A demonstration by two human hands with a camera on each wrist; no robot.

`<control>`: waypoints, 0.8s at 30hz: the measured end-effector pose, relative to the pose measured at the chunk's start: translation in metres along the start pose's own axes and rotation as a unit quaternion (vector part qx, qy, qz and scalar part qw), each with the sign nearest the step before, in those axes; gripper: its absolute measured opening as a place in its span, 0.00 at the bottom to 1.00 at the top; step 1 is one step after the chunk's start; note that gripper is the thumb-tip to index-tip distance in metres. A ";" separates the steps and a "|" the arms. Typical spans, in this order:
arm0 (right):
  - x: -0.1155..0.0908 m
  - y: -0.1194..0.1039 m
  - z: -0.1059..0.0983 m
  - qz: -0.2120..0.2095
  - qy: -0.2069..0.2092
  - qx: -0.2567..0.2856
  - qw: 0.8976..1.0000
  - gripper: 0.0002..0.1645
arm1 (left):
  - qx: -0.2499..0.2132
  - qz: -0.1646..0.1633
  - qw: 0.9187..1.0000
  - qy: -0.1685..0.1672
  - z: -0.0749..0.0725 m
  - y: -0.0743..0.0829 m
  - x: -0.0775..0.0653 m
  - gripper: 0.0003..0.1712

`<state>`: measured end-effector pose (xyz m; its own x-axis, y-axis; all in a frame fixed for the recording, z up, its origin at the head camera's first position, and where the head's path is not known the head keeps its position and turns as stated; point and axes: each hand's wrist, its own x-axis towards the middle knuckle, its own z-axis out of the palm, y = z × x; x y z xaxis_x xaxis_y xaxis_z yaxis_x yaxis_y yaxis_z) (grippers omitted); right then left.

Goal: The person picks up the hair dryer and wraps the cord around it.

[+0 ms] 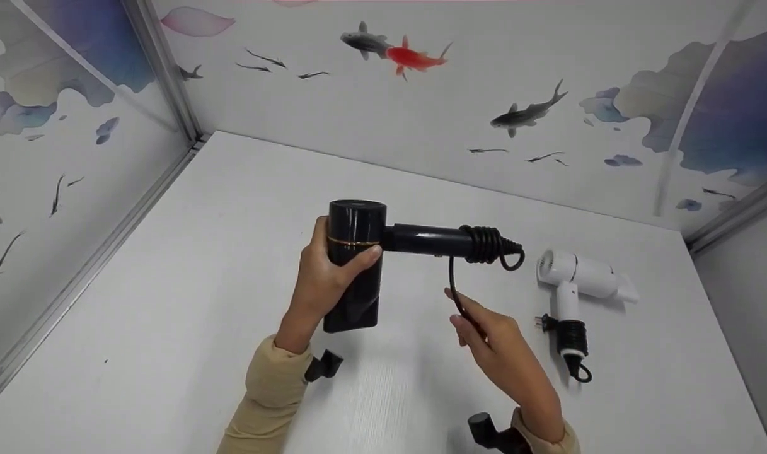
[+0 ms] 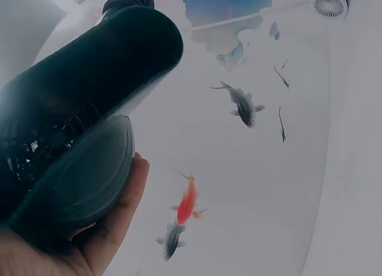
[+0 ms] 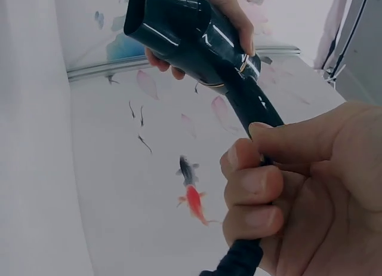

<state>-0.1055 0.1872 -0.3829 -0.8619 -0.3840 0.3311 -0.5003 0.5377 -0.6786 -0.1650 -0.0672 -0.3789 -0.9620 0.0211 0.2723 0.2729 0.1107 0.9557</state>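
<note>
A black hair dryer (image 1: 356,221) with a thin gold ring is held above the white table by my left hand (image 1: 320,280), its thumb across the barrel near that ring. The handle (image 1: 427,239) points right, and black cord (image 1: 483,244) is coiled round its end, finishing in a small loop. A short length of cord (image 1: 453,277) hangs from the handle down to my right hand (image 1: 500,343), which pinches it between thumb and fingers. In the left wrist view the barrel (image 2: 101,61) shows a vented fan end. The right wrist view shows the flattened nozzle (image 3: 155,28).
To the right, a white hair dryer (image 1: 591,275) lies on the table (image 1: 188,302), black cord (image 1: 572,337) wrapped round its handle and its plug (image 1: 547,323) sticking out leftward. Panels printed with fish (image 1: 415,58) stand along the table's back and sides.
</note>
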 end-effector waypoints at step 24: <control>-0.001 0.004 -0.019 -0.044 0.298 -0.066 0.951 0.09 | 0.104 -0.008 0.989 -0.109 0.008 -0.003 -0.002 0.38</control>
<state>-0.1084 0.2039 -0.3731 -0.6903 0.0412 0.7223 -0.5446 0.6276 -0.5563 -0.1636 -0.0597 -0.3833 -0.9515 0.2293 0.2053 0.2719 0.3137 0.9097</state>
